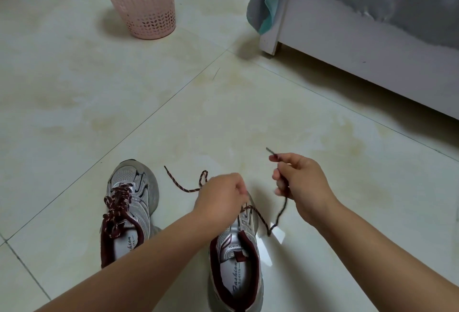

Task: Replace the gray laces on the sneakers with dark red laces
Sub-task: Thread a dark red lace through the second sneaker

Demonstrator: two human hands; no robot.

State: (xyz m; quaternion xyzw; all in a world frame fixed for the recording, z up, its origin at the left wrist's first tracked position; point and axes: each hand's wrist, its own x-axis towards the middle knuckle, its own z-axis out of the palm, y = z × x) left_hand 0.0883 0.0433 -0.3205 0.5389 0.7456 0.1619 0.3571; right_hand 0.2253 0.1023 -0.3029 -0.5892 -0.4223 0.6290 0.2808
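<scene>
Two silver sneakers with dark red lining stand on the tile floor. The left sneaker (131, 202) carries a dark red lace through its eyelets. The right sneaker (236, 257) has a dark red lace (255, 213) partly threaded near its toe. My left hand (221, 195) covers the toe of the right sneaker, fingers closed at the lace there; one loose end (183, 186) trails to the left on the floor. My right hand (298, 182) pinches the other end, its tip (270, 151) sticking up above my fingers, the strand hanging slack below.
A pink perforated plastic basket (139, 1) stands at the back left. A white bed frame (347, 46) with a grey cover draped over it fills the back right. Pale tile floor (173, 100) lies open between them.
</scene>
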